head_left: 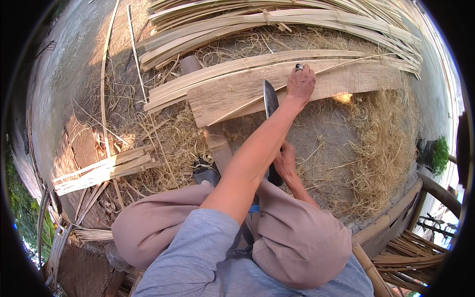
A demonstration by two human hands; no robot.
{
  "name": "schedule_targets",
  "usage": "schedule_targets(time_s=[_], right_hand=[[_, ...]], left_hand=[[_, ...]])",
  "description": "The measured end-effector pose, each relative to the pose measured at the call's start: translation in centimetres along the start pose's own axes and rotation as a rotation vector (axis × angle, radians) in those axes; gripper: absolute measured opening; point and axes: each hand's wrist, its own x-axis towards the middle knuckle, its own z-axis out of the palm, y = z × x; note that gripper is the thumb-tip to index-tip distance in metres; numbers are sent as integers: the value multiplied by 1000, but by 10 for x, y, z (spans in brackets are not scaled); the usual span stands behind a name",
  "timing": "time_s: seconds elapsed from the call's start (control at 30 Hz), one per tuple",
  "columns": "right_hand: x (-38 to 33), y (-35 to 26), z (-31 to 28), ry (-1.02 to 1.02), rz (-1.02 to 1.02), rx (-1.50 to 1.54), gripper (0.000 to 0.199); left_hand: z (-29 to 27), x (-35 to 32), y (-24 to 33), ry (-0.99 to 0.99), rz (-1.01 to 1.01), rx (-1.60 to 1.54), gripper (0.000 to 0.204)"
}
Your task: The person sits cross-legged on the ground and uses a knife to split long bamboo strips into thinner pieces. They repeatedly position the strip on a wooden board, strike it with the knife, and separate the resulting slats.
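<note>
My left hand (302, 84) is closed over a thin bamboo strip (341, 63) that runs slantwise across a flat wooden board (222, 96). Something dark and shiny, perhaps a ring, shows on one of its fingers. Lower down, my right hand (284, 161) grips a knife; its dark blade (270, 99) points away from me and its tip reaches over the board. My left forearm crosses in front of the knife and hides where blade meets handle. The strip passes by the blade; whether they touch I cannot tell.
Split bamboo slats (237, 64) lie along the board's far edge, with a larger stack (297, 20) beyond. Shorter slats (109, 168) rest at the left. Curly shavings (376, 158) cover much of the ground. A wooden beam (217, 143) passes under the board. Bamboo poles (391, 218) stand at right.
</note>
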Motion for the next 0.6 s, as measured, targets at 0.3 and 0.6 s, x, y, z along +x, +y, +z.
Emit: schedule_targets(time_s=[0.3,0.6], right_hand=[[-3,1,0,-123,-16,-30,29],[-3,3,-1,-144,26,18,25]], left_hand=[[8,-10,0,54,-9,-71,7],[3,-11,2,82,12,-84,10]])
